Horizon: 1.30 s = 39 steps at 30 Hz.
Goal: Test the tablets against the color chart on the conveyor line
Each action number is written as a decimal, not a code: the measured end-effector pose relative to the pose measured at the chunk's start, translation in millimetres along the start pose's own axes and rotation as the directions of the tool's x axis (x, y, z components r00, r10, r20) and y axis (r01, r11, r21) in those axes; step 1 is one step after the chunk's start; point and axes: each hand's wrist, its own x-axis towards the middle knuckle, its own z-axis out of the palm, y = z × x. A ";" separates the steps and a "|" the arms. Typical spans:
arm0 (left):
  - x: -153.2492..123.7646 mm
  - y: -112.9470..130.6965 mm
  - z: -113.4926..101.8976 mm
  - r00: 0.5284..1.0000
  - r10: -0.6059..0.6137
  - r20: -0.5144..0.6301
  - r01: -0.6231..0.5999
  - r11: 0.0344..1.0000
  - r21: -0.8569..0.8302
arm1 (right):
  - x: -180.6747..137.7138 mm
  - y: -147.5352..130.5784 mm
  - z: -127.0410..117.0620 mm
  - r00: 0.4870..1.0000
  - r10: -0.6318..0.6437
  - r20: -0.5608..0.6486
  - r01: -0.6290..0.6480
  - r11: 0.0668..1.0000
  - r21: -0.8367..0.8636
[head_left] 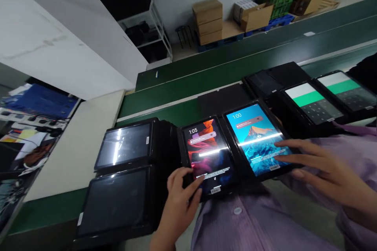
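A black tablet (204, 137) showing 1:05 on a red and dark screen is in the middle of the head view. My left hand (182, 196) lies at its lower left corner, one finger stretched onto the glass and the others bent by the edge. Right beside it is a second tablet (250, 125), showing 1:00 over a blue mountain picture. My right hand (326, 172) reaches in from the right with spread fingers, two of them over that screen's lower right part. Both tablets carry a small white label at the bottom edge.
Stacked dark-screened tablets (125, 147) stand on the left. Two tablets with green and white screens (316, 102) lie at right, near black devices (265, 80). Behind runs a green conveyor bench (176, 82). A white pillar (73, 19) rises at left; cardboard boxes (207, 21) stand beyond.
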 end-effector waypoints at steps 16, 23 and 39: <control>39.2 -37.7 9.4 0.959 -0.195 -0.205 0.227 0.963 0.146 | 10.6 85.9 23.5 0.896 0.324 -0.303 -0.395 0.894 -0.212; -11.0 -6.1 19.7 0.999 -0.015 -0.038 0.015 1.000 -0.025 | -26.0 71.0 19.7 0.908 0.391 -0.148 -0.406 0.910 -0.088; 30.4 -17.8 25.8 0.955 -0.295 0.005 0.291 0.946 0.144 | -11.8 65.5 18.6 0.835 0.492 -0.248 -0.497 0.866 0.045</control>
